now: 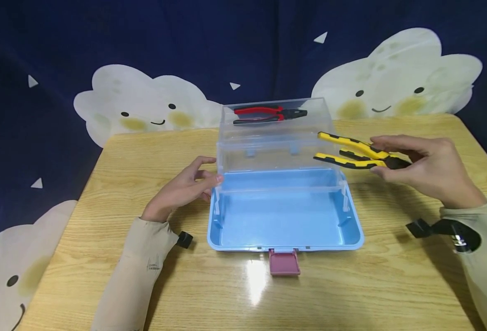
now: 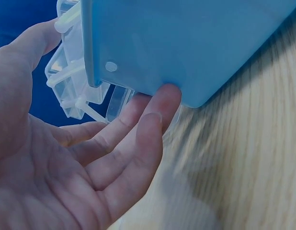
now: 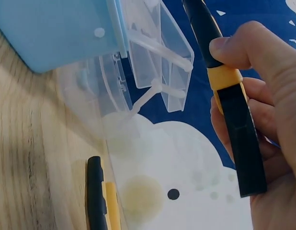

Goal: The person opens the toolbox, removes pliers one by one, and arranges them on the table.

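Note:
A light blue toolbox [image 1: 284,248] stands unlatched on the table, with two clear trays [image 1: 276,158] raised at its back. In the upper tray lie pliers [image 1: 268,110] with red and black handles. My right hand [image 1: 433,168] pinches yellow-and-black pliers [image 1: 352,142] by the dark head, right of the trays, handles pointing left. In the right wrist view these pliers [image 3: 241,134] appear edge-on under the thumb. My left hand [image 1: 185,186] holds the toolbox's left side, thumb at the clear tray's edge. Its fingertips [image 2: 167,96] touch the blue outer wall near the back corner.
Another yellow-and-black tool handle [image 3: 97,191] lies on the table right of the toolbox; in the head view the held pliers partly cover it. A mauve latch [image 1: 284,264] hangs open at the front. A dark blue cloud-print curtain [image 1: 185,41] stands behind the wooden table [image 1: 152,165].

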Demonstrator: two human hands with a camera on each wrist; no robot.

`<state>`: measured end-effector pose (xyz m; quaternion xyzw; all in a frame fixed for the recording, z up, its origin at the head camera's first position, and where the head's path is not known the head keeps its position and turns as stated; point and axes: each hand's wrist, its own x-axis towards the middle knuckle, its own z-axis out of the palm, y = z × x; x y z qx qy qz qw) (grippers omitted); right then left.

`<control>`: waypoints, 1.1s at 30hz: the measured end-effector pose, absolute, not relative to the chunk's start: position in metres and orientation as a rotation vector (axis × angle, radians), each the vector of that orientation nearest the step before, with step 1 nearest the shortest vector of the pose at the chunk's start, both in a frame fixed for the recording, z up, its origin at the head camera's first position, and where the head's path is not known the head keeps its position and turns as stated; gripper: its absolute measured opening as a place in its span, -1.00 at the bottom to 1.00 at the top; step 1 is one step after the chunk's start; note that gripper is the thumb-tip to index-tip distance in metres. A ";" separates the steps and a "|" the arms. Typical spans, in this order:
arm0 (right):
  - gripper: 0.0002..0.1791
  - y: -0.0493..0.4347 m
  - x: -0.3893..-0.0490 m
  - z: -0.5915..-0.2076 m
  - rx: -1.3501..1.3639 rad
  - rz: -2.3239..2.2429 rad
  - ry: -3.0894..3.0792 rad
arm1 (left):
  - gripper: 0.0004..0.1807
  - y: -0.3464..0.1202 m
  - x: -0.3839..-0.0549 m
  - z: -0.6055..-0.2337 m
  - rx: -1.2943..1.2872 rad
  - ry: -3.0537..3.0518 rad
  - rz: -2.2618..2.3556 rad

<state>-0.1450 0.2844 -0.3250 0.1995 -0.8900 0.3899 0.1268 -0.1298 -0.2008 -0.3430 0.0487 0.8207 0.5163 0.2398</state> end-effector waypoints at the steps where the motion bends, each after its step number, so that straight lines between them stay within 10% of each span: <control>1: -0.34 0.285 -0.145 -0.326 0.576 1.141 -2.587 | -0.21 -0.201 -0.130 -0.343 0.130 2.248 1.411; 33: -0.38 0.336 -0.154 -0.336 0.234 1.253 -2.664 | -0.19 -0.202 -0.129 -0.345 0.150 2.262 1.373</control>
